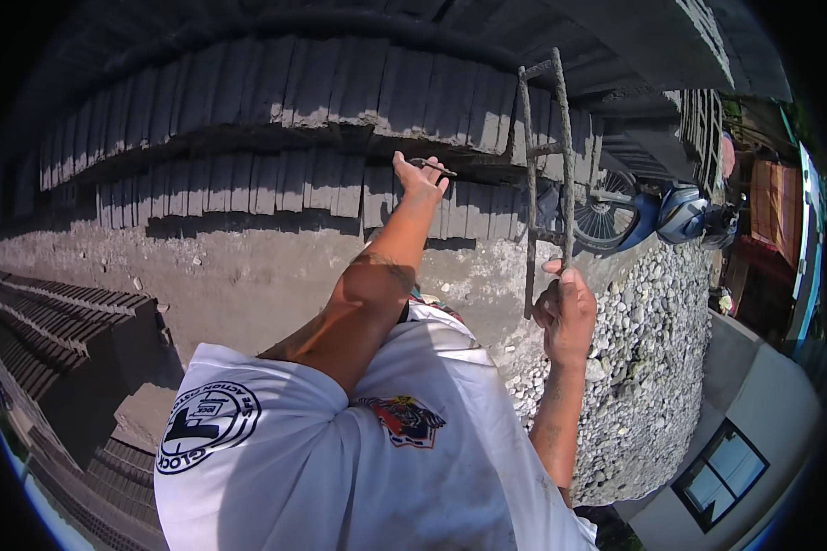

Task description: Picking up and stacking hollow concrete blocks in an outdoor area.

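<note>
My left hand (420,174) is stretched forward in front of the lower row of grey blocks (322,188), palm up. A short, dark, slim piece (439,168) lies across its fingers, which are partly curled; its kind is too small to make out. On the right, my right hand (565,312) is closed around the near end of one rail of a narrow, grit-coated ladder-like frame (570,184). The frame has several rungs, and its far end reaches up across the upper row of grey blocks (423,96).
A motorcycle (648,216) stands beyond the frame at the right. Pale gravel (648,367) is heaped nearer, beside a wall with a window (721,473). More stacked grey pieces (55,335) stand at the left. Bare ground (248,275) runs between the stacks.
</note>
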A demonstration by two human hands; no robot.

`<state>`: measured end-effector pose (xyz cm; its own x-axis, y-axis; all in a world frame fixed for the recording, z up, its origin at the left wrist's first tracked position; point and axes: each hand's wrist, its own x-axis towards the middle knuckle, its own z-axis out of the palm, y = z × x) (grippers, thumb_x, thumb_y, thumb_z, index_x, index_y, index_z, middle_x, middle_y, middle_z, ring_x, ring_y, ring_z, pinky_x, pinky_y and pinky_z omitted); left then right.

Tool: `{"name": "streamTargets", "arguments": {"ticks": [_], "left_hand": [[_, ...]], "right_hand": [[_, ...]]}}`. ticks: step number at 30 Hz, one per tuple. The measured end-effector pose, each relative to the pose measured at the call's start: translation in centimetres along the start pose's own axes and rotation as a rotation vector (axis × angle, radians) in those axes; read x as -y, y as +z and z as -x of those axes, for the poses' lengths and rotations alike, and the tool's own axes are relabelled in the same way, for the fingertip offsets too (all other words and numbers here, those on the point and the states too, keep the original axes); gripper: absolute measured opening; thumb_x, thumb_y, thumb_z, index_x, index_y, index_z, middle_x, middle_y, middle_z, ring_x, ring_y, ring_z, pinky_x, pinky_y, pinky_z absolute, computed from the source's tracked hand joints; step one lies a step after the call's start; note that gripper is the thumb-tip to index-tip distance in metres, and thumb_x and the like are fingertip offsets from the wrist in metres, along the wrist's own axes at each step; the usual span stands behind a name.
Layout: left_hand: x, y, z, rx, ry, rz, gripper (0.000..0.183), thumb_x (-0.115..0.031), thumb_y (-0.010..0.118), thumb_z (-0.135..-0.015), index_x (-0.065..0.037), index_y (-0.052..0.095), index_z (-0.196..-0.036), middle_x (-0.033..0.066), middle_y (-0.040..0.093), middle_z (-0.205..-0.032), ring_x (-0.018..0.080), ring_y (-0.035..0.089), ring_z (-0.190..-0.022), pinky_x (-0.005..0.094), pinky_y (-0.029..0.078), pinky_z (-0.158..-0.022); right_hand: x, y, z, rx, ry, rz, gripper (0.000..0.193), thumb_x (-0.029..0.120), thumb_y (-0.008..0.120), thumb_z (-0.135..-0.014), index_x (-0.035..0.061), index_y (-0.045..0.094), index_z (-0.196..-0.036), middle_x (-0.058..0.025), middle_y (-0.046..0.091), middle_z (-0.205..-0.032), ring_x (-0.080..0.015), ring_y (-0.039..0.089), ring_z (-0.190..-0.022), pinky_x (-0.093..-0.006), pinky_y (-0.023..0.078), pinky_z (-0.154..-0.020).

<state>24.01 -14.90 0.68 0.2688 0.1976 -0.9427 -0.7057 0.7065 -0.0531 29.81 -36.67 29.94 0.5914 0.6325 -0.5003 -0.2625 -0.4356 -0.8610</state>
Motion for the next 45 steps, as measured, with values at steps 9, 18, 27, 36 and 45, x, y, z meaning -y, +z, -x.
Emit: {"name": "streamTargets", "arguments": {"ticks": [9,18,27,36,45], "left_hand": [[4.2,2.7,-0.1,0.164,-0.06,-0.083,0.064,-0.073,0.036,-0.084,-0.01,0.048,-0.084,0.0105,0.057,-0.111,0.0265,0.05,-0.115,0.0561,0.014,-0.113],[4.8,3.8,-1.3,0.22,-0.052,0.015,0.075,-0.078,0.037,-0.081,-0.008,0.048,-0.103,0.0123,0.049,-0.129,0.0304,0.039,-0.132,0.0538,0.013,-0.115],[5.5,3.8,-0.4,0.208,-0.013,0.033,0.092,-0.083,0.024,-0.083,-0.002,0.044,-0.121,0.019,0.029,-0.152,0.0327,0.03,-0.141,0.0546,0.013,-0.116],[5.3,4.1,-0.2,0.219,-0.004,0.049,0.085,-0.079,0.024,-0.087,-0.002,0.046,-0.117,0.0185,0.029,-0.153,0.0317,0.029,-0.143,0.054,0.015,-0.118],[5.5,4.1,-0.2,0.217,-0.008,0.079,0.083,-0.08,0.027,-0.086,-0.004,0.045,-0.114,0.0161,0.036,-0.149,0.0312,0.031,-0.142,0.0537,0.016,-0.117]], "right_hand": [[-2.8,-1.7,-1.3,-0.07,0.149,-0.05,0.032,0.032,0.047,-0.103,0.0036,0.061,-0.108,0.008,0.034,-0.055,-0.0032,0.029,-0.043,-0.0223,0.027,-0.04],[-3.9,-1.8,-0.7,-0.13,0.093,-0.022,0.033,0.033,0.047,-0.103,0.0043,0.063,-0.108,0.0087,0.032,-0.055,-0.0031,0.029,-0.044,-0.0219,0.027,-0.041],[-7.5,-3.3,-2.8,-0.086,0.273,0.093,0.034,0.032,0.046,-0.103,0.0041,0.063,-0.111,0.0078,0.035,-0.057,-0.0038,0.031,-0.045,-0.022,0.029,-0.042],[-3.7,-1.1,-1.7,-0.177,0.038,-0.029,0.034,0.031,0.046,-0.103,0.0021,0.062,-0.111,0.0087,0.032,-0.056,-0.0029,0.03,-0.046,-0.0218,0.026,-0.042],[-1.8,-2.2,-1.9,-0.12,0.03,-0.056,0.035,0.031,0.046,-0.103,0.0016,0.062,-0.112,0.0071,0.035,-0.057,-0.0034,0.032,-0.046,-0.0227,0.03,-0.042]]}}
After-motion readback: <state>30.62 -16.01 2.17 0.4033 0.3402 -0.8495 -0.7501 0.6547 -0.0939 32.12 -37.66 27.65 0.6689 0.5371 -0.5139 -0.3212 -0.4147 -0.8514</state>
